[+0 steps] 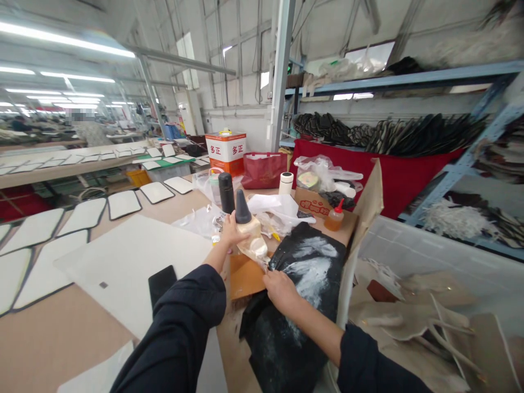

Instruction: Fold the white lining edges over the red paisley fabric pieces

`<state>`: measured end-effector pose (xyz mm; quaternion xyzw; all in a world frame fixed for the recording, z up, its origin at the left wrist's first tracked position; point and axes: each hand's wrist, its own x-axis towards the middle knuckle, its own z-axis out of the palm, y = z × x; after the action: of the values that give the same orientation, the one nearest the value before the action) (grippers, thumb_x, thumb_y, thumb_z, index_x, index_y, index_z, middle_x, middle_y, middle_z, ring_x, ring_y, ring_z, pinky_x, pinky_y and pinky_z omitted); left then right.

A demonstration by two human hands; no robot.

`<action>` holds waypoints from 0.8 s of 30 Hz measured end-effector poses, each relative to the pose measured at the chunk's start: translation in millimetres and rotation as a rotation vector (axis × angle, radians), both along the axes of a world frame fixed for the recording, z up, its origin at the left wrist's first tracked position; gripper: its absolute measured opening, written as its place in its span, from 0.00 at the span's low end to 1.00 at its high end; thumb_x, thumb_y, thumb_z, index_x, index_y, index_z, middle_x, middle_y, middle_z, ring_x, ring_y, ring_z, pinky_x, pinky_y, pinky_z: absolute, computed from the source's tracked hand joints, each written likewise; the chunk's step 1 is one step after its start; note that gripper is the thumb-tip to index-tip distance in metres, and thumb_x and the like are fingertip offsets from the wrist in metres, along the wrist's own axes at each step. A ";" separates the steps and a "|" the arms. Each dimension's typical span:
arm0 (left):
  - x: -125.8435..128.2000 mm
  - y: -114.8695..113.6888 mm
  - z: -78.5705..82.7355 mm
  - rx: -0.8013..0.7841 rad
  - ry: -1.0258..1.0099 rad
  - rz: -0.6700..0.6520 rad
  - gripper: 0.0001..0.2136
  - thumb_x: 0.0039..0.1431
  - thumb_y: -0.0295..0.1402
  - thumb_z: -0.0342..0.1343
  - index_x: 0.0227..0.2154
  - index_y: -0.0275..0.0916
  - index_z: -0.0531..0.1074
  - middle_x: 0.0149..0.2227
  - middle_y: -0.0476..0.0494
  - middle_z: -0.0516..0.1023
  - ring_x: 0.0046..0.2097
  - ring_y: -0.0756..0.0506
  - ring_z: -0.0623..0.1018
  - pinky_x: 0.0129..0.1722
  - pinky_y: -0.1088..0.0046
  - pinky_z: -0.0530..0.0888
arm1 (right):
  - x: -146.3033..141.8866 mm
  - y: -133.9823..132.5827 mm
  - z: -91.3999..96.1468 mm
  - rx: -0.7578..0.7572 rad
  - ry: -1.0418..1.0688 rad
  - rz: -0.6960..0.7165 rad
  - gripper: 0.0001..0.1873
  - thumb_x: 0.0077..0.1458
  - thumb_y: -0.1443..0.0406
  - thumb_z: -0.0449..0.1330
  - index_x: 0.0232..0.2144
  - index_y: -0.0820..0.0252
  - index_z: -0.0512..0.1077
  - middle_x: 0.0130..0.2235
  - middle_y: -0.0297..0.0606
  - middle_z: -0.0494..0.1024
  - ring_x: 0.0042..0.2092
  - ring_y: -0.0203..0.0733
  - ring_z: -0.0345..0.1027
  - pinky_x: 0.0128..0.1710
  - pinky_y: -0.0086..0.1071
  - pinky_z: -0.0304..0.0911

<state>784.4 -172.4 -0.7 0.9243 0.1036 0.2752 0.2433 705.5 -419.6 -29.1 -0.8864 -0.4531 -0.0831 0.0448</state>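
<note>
My left hand (232, 232) is closed against the side of a cream-coated device (254, 240) with a dark grey cone (242, 207) on top; its far fingers are partly hidden. My right hand (280, 289) is closed in a pinch just below that device, at the edge of an orange-brown board (245, 275). What its fingertips hold is too small to make out. Beside and under my right forearm lies a black sheet (282, 344) smeared with white. Behind the left hand stands a black bottle (226, 192).
White dark-edged panels (125, 204) line the table's left side. A phone (162, 284) lies on a white sheet (135, 262). Behind are a white-lidded bottle (285, 183), an orange liquid bottle (334, 217) and a red bag (265, 169). A bin (409, 240) holds beige pieces at right.
</note>
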 end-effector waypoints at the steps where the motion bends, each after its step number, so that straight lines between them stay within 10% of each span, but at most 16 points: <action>1: -0.5 -0.6 1.3 0.009 0.003 0.001 0.49 0.30 0.41 0.67 0.57 0.36 0.48 0.56 0.31 0.54 0.58 0.33 0.58 0.56 0.55 0.56 | 0.8 -0.8 -0.7 0.002 0.000 0.006 0.11 0.55 0.75 0.49 0.31 0.63 0.71 0.35 0.44 0.74 0.39 0.44 0.67 0.38 0.34 0.58; 13: 23.0 4.2 -2.8 0.099 0.036 0.080 0.54 0.33 0.47 0.63 0.59 0.29 0.38 0.59 0.24 0.50 0.60 0.30 0.55 0.55 0.55 0.59 | 8.7 -1.3 4.9 0.034 0.001 0.040 0.09 0.52 0.69 0.51 0.32 0.66 0.71 0.35 0.45 0.74 0.38 0.43 0.66 0.35 0.35 0.60; 19: -35.0 -27.5 6.0 -0.001 -0.038 0.160 0.43 0.40 0.38 0.62 0.57 0.29 0.47 0.58 0.26 0.55 0.60 0.33 0.56 0.56 0.57 0.58 | -3.9 -4.7 -4.3 0.124 -0.010 -0.041 0.07 0.50 0.70 0.53 0.32 0.64 0.71 0.38 0.43 0.73 0.42 0.43 0.64 0.40 0.34 0.58; 24: -97.3 -39.5 -0.4 -0.409 0.360 0.131 0.15 0.47 0.37 0.59 0.37 0.36 0.69 0.39 0.36 0.74 0.48 0.36 0.72 0.46 0.63 0.68 | 3.0 -0.6 -2.1 0.226 -0.028 -0.096 0.06 0.55 0.68 0.52 0.32 0.62 0.69 0.34 0.40 0.73 0.39 0.42 0.64 0.39 0.33 0.55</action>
<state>687.2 -211.9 -1.2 0.8814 0.2580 0.0953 0.3840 708.5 -420.3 -31.2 -0.8951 -0.3986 -0.1481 0.1341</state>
